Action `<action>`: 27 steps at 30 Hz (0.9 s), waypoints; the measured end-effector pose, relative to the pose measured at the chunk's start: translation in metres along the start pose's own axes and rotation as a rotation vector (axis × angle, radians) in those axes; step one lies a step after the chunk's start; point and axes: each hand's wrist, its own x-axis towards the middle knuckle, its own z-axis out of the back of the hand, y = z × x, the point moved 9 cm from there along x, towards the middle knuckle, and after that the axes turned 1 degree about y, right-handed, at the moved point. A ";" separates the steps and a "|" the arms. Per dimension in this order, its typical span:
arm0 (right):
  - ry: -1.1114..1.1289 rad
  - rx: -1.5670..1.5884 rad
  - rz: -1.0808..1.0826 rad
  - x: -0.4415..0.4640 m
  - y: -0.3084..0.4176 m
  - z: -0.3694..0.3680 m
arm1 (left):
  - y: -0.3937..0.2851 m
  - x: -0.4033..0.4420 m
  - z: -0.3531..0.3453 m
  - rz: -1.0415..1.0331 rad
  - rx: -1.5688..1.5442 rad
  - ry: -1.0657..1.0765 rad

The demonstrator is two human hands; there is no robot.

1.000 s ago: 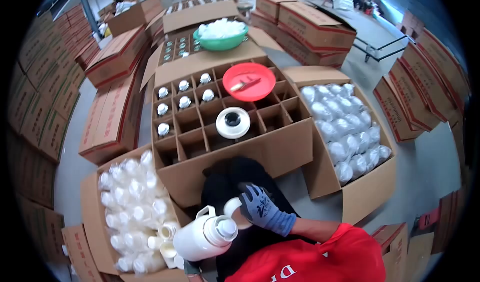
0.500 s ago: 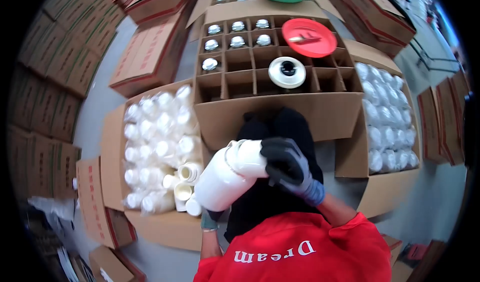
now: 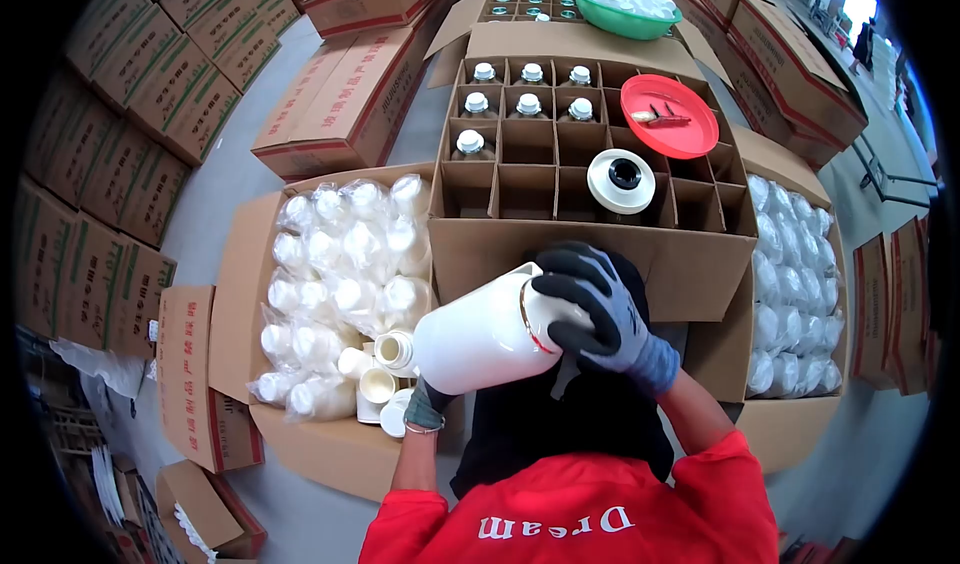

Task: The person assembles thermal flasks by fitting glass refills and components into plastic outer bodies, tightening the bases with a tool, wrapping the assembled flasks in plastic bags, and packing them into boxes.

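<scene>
A large white jug [image 3: 485, 336] lies tilted above my lap, its top end toward the right. My right hand [image 3: 598, 309], in a grey and black glove, is wrapped round that top end. My left hand [image 3: 430, 404], also gloved, is at the jug's lower left end; its fingers are mostly hidden under the jug. Just left of it are loose cream cups and lids [image 3: 377, 385]. In front stands a divided carton [image 3: 600, 264] with several silver-necked bottles [image 3: 470, 144] in its left cells and a round cream piece with a black centre [image 3: 621, 181] on top.
A red dish [image 3: 670, 114] with small items rests on the divided carton. Beyond it is a green bowl [image 3: 625, 24] of clear pieces. Cartons of plastic-wrapped parts stand at left [image 3: 232, 294] and right [image 3: 740, 364]. Stacked closed cartons [image 3: 110, 164] line the left side.
The view has swung down and left. The separate white piece by my right hand is no longer seen apart from the jug. My right hand has moved onto the jug's top, and the jug is tilted further.
</scene>
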 end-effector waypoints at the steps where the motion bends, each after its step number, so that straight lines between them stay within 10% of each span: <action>1: 0.019 -0.015 -0.002 -0.006 0.003 -0.001 | -0.002 0.001 0.001 -0.023 0.017 -0.036; 6: -0.071 0.682 -0.854 -0.066 -0.062 -0.011 | 0.036 0.004 0.027 0.167 -0.058 -0.005; 11: -0.042 0.389 -0.602 -0.083 -0.036 0.006 | 0.005 0.056 0.056 -0.067 0.034 0.163; 13: -0.022 0.961 -1.156 -0.148 -0.061 -0.028 | -0.004 0.066 0.067 -0.061 -0.104 0.206; 21: -0.149 0.880 -0.937 -0.176 -0.025 -0.039 | -0.030 0.114 0.068 -0.112 -0.216 0.300; 24: 0.272 0.619 -0.898 -0.194 -0.032 -0.062 | -0.128 0.158 0.083 0.172 -0.679 0.492; 27: 0.741 0.131 -0.874 -0.151 -0.065 -0.018 | -0.176 0.177 0.017 -0.089 0.157 0.781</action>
